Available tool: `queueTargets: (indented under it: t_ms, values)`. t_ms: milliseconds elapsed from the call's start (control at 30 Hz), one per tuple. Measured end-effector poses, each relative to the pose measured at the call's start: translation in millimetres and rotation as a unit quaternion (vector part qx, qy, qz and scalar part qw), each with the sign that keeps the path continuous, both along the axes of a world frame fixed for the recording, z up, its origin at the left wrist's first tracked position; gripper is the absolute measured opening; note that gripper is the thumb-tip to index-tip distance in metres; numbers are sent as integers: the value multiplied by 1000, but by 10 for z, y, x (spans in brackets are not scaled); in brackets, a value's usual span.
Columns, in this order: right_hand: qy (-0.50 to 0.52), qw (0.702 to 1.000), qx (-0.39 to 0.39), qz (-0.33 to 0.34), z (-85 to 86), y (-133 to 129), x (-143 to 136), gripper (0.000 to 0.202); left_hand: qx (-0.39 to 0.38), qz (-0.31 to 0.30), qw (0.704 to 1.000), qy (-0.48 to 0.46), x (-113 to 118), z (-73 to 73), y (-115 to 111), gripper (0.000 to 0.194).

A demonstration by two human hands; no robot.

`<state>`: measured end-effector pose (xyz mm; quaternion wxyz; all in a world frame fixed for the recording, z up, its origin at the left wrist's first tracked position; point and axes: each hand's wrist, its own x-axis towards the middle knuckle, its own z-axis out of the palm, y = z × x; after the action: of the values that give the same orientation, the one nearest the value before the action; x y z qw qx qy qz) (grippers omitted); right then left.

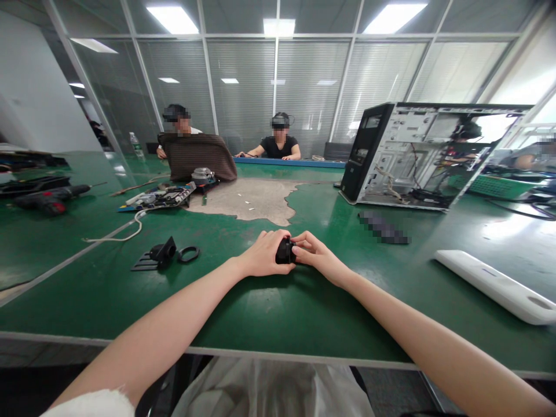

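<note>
White sleeve (98, 403): nearest, low on the left.
Black piece (284, 250): between both hands, over the middle near part of the green bench (269, 318); I can't tell if it touches down.
Feel: probably light and hard, like plastic; smooth sides might slip a bit.
Best hold: around its sides, I think, without a hard squeeze.
Look: small, dark, a little shiny; the hands hide some.
Left hand (263, 255): fingers curl around its left side.
Right hand (317, 258): fingers pinch its right end.
Black ring (197, 252): flat, left of the hands.
Black bracket (158, 255): farther left, beside the ring.
</note>
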<state>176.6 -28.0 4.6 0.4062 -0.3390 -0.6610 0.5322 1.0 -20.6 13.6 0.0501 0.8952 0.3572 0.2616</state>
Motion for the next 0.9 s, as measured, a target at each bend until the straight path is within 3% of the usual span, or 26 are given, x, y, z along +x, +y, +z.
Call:
queueTargets:
  t_ms: [300, 533, 900]
  values:
    - [19, 998, -18, -65, 2, 62, 69, 30, 12, 3, 1000, 12, -4, -18, 21, 54]
    - [30, 999, -32, -10, -26, 54, -4, 28, 20, 3, 1000, 13, 4, -24, 12, 53]
    - [-41, 997, -18, -65, 42, -16, -73, 39, 34, 17, 999, 4, 30, -63, 7, 59]
